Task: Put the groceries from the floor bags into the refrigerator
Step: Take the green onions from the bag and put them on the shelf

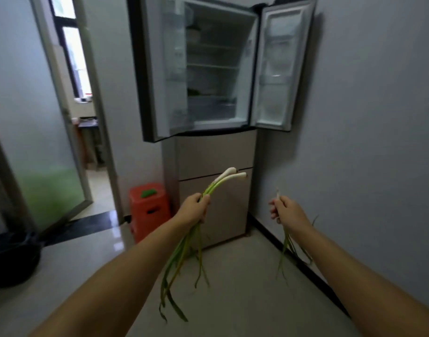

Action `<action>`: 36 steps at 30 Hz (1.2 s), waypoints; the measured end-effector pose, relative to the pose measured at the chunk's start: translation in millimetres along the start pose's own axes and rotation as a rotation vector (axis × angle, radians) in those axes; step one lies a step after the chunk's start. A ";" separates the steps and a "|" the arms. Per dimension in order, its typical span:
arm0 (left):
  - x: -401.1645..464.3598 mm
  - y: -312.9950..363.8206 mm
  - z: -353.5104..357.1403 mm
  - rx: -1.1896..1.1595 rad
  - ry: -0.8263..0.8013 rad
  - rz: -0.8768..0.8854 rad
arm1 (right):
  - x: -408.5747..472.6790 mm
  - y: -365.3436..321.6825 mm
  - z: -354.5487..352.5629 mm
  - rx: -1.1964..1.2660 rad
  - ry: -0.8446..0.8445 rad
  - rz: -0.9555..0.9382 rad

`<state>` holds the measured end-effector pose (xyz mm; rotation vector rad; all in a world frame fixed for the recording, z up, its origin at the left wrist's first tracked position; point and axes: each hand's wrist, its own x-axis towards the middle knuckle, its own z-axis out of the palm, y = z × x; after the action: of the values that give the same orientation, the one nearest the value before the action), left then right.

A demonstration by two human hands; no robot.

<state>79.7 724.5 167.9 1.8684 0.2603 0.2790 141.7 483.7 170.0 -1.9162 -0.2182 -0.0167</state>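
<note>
The refrigerator [215,69] stands against the far wall with both upper doors swung wide; its shelves are mostly bare, with something green [194,91] at the left end of the lowest shelf and a pale item [193,32] at the left end of an upper shelf, both too blurred to name; the door racks look frosted and their contents cannot be made out; the lower drawers are closed. The left hand [194,210] is clamped around a bunch of spring onions [209,188], white bulbs pointing up toward the drawers, green leaves trailing down toward the floor; the right hand [287,210] is closed on a thinner bunch of spring onions [285,246], whose white tip barely shows above the fingers while the leaves hang below. Beside the refrigerator's left lower corner sits a red stool [149,210] with a small green object [148,192] on its top; a dark bin [11,259] is cut off at the left edge.
</note>
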 end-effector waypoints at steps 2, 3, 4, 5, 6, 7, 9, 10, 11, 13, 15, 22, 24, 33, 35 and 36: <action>26.6 18.1 29.8 0.007 -0.049 0.017 | 24.5 3.7 -24.8 0.002 0.031 -0.005; 39.6 26.3 40.9 0.001 -0.064 0.025 | 36.4 4.6 -31.9 0.003 0.039 -0.008; 53.2 33.1 50.3 -0.006 -0.072 0.035 | 48.7 4.9 -36.1 0.009 0.045 -0.013; 67.3 38.8 57.9 -0.008 -0.076 0.043 | 62.4 5.2 -37.8 0.017 0.046 -0.018; 82.0 43.1 63.5 -0.011 -0.078 0.047 | 76.9 5.5 -37.3 0.026 0.043 -0.022; 97.2 46.8 67.6 -0.014 -0.082 0.052 | 92.3 5.4 -35.0 0.034 0.041 -0.023; 133.3 52.5 71.8 -0.025 -0.095 0.067 | 129.0 4.6 -27.8 0.043 0.036 -0.032; 153.4 55.6 72.8 -0.034 -0.102 0.073 | 149.2 3.2 -23.9 0.040 0.029 -0.045; 175.1 58.8 73.4 -0.051 -0.111 0.080 | 170.3 0.6 -19.8 0.033 0.024 -0.061; 224.5 65.9 76.1 -0.085 -0.118 0.096 | 214.3 -4.9 -13.7 0.026 0.013 -0.092; 278.3 76.7 79.9 -0.093 -0.115 0.102 | 260.8 -12.5 -11.7 0.016 0.000 -0.113; 472.7 131.7 83.9 -0.049 -0.043 0.206 | 425.3 -56.3 -23.8 0.056 0.078 -0.166; 516.8 143.0 83.8 -0.047 -0.034 0.228 | 467.5 -59.3 -19.8 0.068 0.065 -0.178; 706.0 192.2 65.6 0.188 0.134 0.500 | 699.7 -82.1 47.6 0.308 -0.087 -0.262; 751.2 203.0 53.6 0.347 0.216 0.558 | 750.4 -94.6 63.5 0.355 -0.141 -0.272; 772.4 206.9 47.2 0.447 0.253 0.585 | 775.4 -101.9 70.7 0.365 -0.170 -0.288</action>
<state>834.2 863.0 398.3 2.3265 -0.0718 0.9223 880.7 694.9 331.1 -1.5107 -0.5710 -0.0060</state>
